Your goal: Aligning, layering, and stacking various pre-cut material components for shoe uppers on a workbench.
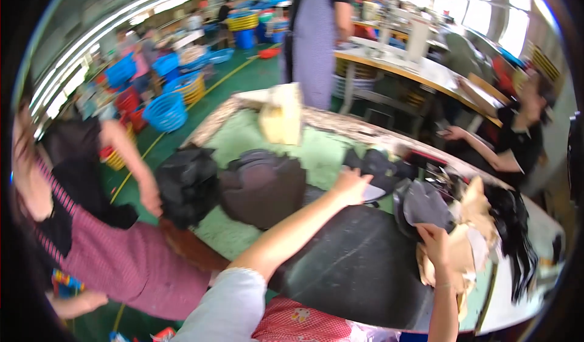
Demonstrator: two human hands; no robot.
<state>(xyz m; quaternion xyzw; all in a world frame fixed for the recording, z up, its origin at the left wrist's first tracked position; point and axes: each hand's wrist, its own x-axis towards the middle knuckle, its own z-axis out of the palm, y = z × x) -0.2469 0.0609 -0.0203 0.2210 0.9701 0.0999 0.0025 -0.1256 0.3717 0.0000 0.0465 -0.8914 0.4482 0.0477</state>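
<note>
My left hand (351,187) reaches over the middle of the work table, its fingers curled and slightly blurred. Touching it is a pale grey flat piece with a curved edge (373,193); what the fingers grip is hidden. Just beyond lie dark cut pieces (378,167). On the right, my right hand (433,240) pinches the lower edge of a dark grey flexible piece (426,205), which lies on a small stack. Below both hands spreads a large black smooth sheet (359,266).
Brown-black cut pieces (261,187) and a black bundle (187,184) lie left on the green table top (316,150). Tan pieces (471,220) and black strips (514,232) lie right. A yellowish block (283,114) stands behind. People stand left and behind; another sits right.
</note>
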